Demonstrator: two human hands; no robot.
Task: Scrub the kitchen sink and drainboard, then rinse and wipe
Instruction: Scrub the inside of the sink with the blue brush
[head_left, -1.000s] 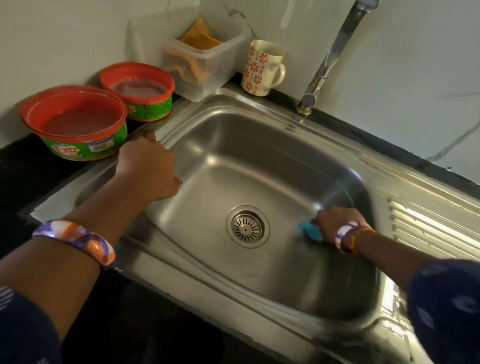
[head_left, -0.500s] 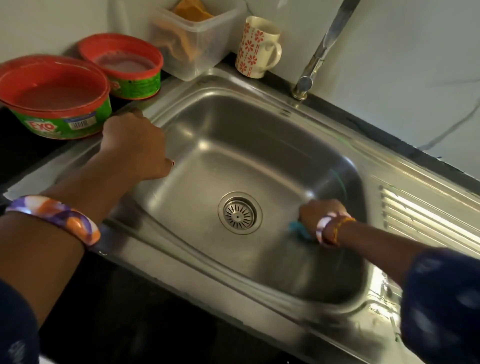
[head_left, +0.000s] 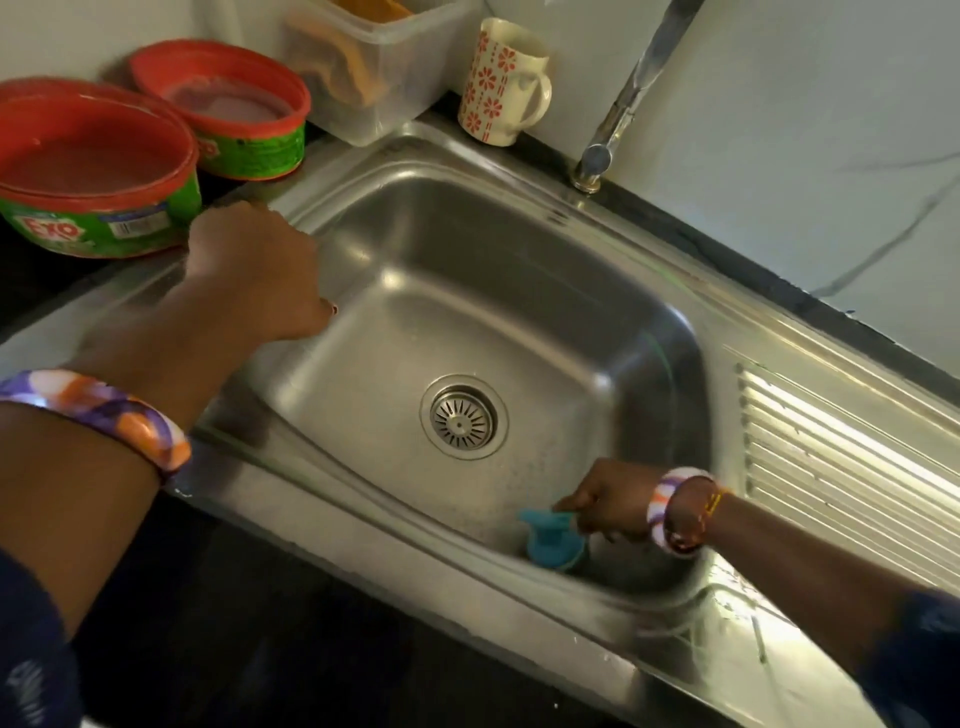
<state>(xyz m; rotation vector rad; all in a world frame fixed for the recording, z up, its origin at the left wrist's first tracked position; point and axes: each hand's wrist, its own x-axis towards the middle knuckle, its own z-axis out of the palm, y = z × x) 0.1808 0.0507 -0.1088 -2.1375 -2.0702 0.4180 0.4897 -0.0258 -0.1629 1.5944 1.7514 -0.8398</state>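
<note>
Right hand (head_left: 605, 506) grips blue scrubber (head_left: 550, 538) against near wall of sink (head_left: 519, 249), likely for scrubbing pressure. Left hand (head_left: 254, 270) curls over the rim, apparently bracing; holds nothing else.

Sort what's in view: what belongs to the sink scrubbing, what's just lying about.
In use: sink, drainboard, blue scrubber, right hand, left hand, tap.
Lying about: mug, clear box, two red tubs.
</note>
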